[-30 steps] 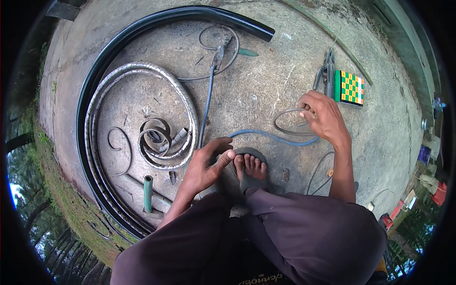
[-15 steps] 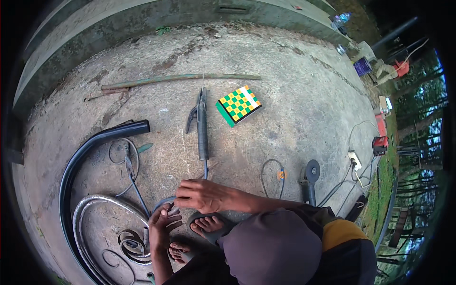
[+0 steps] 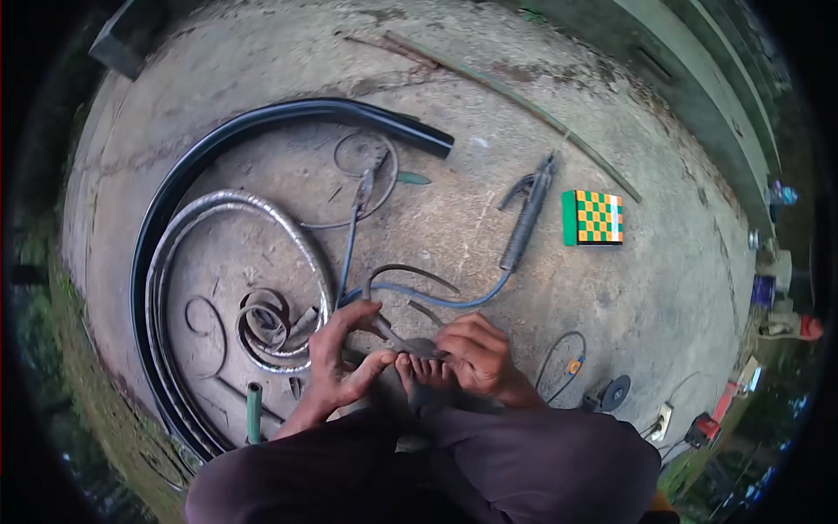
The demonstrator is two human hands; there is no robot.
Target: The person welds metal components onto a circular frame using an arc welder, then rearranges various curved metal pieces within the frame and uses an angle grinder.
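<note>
My left hand (image 3: 340, 358) is closed on a dark grey, curved strip (image 3: 382, 327) that passes between thumb and forefinger. The strip's free end bends up and to the right over the concrete. Beside it, my right hand (image 3: 483, 354) has its fingers pinched at the far side of a dark piece (image 3: 424, 347) lying between both hands. What the right fingertips grip is hidden. Just under the hands is my bare foot (image 3: 428, 371). Beyond them a blue cable (image 3: 419, 297) runs to a welding electrode holder (image 3: 527, 218), which lies on the ground.
Left lie a thick black pipe (image 3: 175, 175), a coil of silvery tubing (image 3: 288, 225) and a clamp (image 3: 364, 188) on a cable. A green-and-yellow checked box (image 3: 595, 217) sits at right, near an angle grinder (image 3: 607, 395) and a socket strip (image 3: 663, 421). A long rod (image 3: 524, 100) lies farther off.
The view has turned, so the ground things appear rotated and shifted right. My hands, earlier close with the right above the left, are now side by side with the strip between them.
</note>
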